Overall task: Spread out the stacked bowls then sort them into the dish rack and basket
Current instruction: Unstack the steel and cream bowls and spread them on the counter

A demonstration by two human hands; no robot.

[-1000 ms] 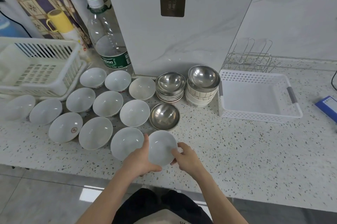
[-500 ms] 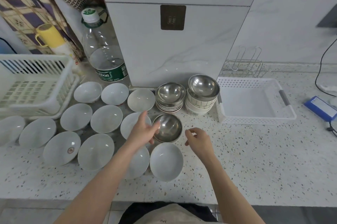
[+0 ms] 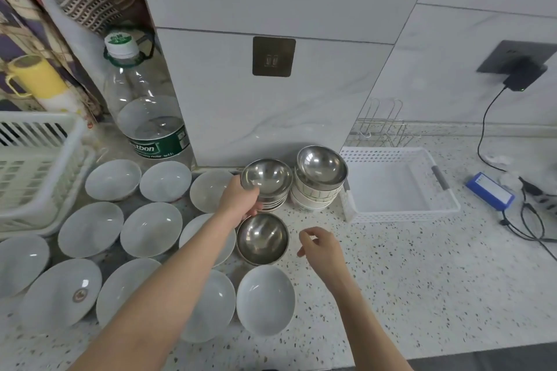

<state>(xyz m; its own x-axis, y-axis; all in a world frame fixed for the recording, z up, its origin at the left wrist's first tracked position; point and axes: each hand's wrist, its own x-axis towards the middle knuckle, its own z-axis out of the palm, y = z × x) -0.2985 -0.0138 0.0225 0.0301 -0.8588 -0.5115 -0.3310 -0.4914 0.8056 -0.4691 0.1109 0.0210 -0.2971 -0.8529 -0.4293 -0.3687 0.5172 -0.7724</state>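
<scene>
Several white bowls (image 3: 150, 229) lie spread over the left half of the speckled counter (image 3: 422, 280), the nearest one (image 3: 265, 299) at the front. A single steel bowl (image 3: 262, 238) sits among them. Behind it stands a stack topped by a steel bowl (image 3: 268, 176); my left hand (image 3: 239, 200) grips that top bowl at its left rim. To the right is a second stack (image 3: 321, 180) of white bowls with a steel bowl on top. My right hand (image 3: 321, 247) hovers loosely curled over the counter and holds nothing.
A white dish rack (image 3: 39, 159) stands at the far left, a white perforated basket (image 3: 398, 186) at the right behind a wire rack (image 3: 379, 129). A large water bottle (image 3: 147, 111), a yellow cup (image 3: 36, 78), a blue box (image 3: 489, 191) and cables (image 3: 530, 220) sit around.
Both hands let go of the white bowl, now set down at the front. My left hand moved back to the steel stack and took hold of its top bowl; my right hand lifted away.
</scene>
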